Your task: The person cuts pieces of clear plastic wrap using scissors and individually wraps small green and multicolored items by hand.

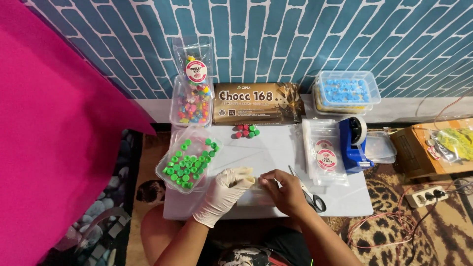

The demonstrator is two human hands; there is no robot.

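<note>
Found the clear pouch (pixel 253 191) at the near edge of the white surface (pixel 276 152), between 2 hands. Noted the left hand (pixel 224 194), in a white glove, curled shut on the pouch's left end with fingers folded over it. Noted the right hand (pixel 283 192), bare, with fingers bent down onto the pouch's right end; could not tell pinching from mere pressing there. Could not make out the pouch's contents.

Recorded about the hands:
- Scissors (pixel 308 193) flat on the surface, just beside the right hand.
- Clear tray of green pieces (pixel 187 160) left of the gloved hand, near but apart.
- Small cluster of red and green pieces (pixel 246 131) further back, at mid-surface.
- Stack of clear pouches with round stickers (pixel 322 152) to the right, touching the blue tape dispenser (pixel 355 143).
- Brown wrapped block (pixel 256 102) along the wall, flanked by a box of coloured sweets (pixel 191 101) and a lidded box of blue pieces (pixel 347 91).

Judged the step in hand as working the pouch's top edge with both hands, before any sealing or cutting. Judged any further handling to call for a steady hold at both ends, level with the surface, and a short reach to the scissors or the dispenser with 1 hand kept on the pouch.
</note>
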